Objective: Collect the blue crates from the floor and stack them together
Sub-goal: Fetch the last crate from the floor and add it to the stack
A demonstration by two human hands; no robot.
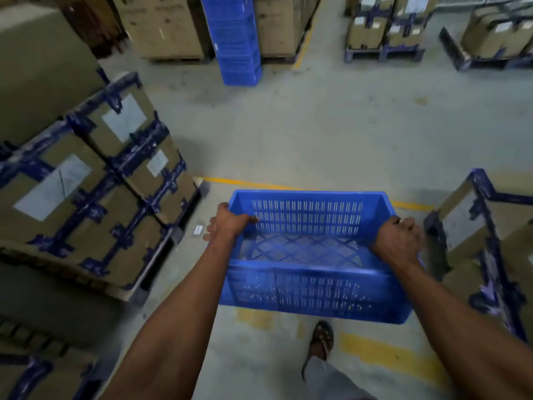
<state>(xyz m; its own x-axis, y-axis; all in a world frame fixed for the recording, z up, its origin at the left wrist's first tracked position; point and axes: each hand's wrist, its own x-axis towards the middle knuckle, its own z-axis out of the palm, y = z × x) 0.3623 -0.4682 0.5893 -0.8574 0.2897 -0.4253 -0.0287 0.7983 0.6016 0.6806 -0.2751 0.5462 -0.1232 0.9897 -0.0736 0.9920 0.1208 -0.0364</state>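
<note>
Both hands on one blue crate [311, 287], carried off the floor [317, 134] at about waist level. Left hand [229, 223] curled over left short rim, fingers hooked inside, thumb side outside. Right hand [399, 238] wrapped over right short rim, knuckles up. Crate empty, slotted walls and perforated base visible, long side toward body, roughly level, slight motion blur on near wall. Sandalled foot [321, 340] and grey trouser leg below crate, stepping on grey concrete floor. Tall stack of blue crates [233, 39] standing upright ahead at top centre, well apart from carried crate, between cardboard boxes. Yellow floor line [253, 183] running just beyond far edge of carried crate; more yellow paint patches under it. Taped cartons on pallet [95, 180] at left, dark blue tape and white labels on top. Another taped carton [487, 220] at right, near right hand but not touching. More palletised boxes [383, 27] at top right. Small white scrap [198, 229] on floor beside left pallet.
</note>
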